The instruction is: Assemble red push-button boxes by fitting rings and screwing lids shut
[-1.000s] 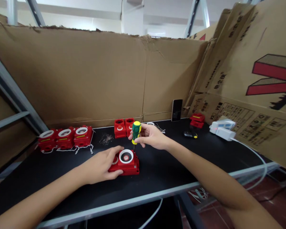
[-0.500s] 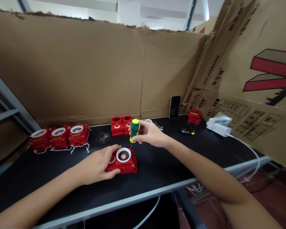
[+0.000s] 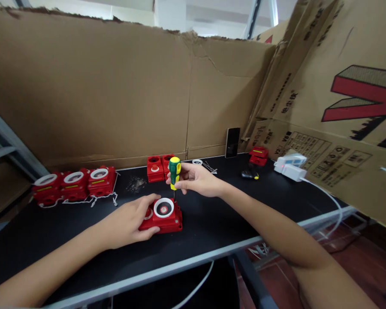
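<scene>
A red box with a white-ringed round opening (image 3: 169, 224) lies on the black tabletop in front of me. My left hand (image 3: 128, 221) grips its left end, thumb along the near side and fingers over the far side. In my right hand (image 3: 194, 178), a screwdriver (image 3: 174, 171) with a green and yellow handle stands nearly upright. Its shaft points down at the box's far right corner; whether the tip sits in a screw there is too small to tell.
Several similar red boxes (image 3: 101, 183) with white cords stand at the left, and more red parts (image 3: 155, 169) behind my hands. A phone (image 3: 232, 142) leans on the cardboard wall (image 3: 131, 94). At the right are a black tool (image 3: 250, 172) and a white power strip (image 3: 291, 165) with its cable.
The screwdriver in my right hand has shifted slightly left relative to the box and stands more upright at its far right corner. My left hand keeps its hold. The whole view has shifted slightly.
</scene>
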`<state>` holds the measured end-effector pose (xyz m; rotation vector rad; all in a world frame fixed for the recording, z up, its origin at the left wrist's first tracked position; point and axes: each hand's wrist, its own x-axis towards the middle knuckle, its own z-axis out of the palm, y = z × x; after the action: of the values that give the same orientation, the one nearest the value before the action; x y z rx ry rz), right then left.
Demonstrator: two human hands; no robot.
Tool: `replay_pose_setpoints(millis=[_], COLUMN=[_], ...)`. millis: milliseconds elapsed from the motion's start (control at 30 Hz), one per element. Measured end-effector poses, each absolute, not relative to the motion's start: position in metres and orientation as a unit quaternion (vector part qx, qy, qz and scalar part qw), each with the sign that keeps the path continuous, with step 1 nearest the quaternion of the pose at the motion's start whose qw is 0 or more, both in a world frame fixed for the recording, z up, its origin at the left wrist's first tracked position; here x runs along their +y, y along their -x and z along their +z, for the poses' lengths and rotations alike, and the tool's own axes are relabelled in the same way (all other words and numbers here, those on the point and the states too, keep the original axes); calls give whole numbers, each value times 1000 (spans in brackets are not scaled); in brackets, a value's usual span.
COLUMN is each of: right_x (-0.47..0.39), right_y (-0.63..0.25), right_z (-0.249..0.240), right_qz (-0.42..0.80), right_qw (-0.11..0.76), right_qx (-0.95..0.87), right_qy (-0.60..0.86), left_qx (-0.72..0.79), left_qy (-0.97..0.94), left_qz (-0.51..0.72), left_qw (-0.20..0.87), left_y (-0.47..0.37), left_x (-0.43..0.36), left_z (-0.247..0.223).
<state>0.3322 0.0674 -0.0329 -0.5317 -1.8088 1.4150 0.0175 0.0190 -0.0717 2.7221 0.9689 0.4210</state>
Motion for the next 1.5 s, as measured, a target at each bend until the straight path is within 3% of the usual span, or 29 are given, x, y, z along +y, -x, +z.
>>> replay_pose_setpoints(millis=[500, 900, 1500], right_x=[67, 68, 65], right_y=[-325, -349, -331], right_z=[-41, -28, -33], right_qz=[535, 567, 569], right_qw=[408, 316, 408], right_qx=[-692, -748, -678], right_qy=[263, 140, 226], left_qx=[330, 325, 329], left_qy=[-926, -928, -928], left_qz=[145, 143, 138], left_qw=[111, 117, 110], left_y=[-22, -26, -23], left_x=[16, 16, 16], left_z=[-70, -70, -71])
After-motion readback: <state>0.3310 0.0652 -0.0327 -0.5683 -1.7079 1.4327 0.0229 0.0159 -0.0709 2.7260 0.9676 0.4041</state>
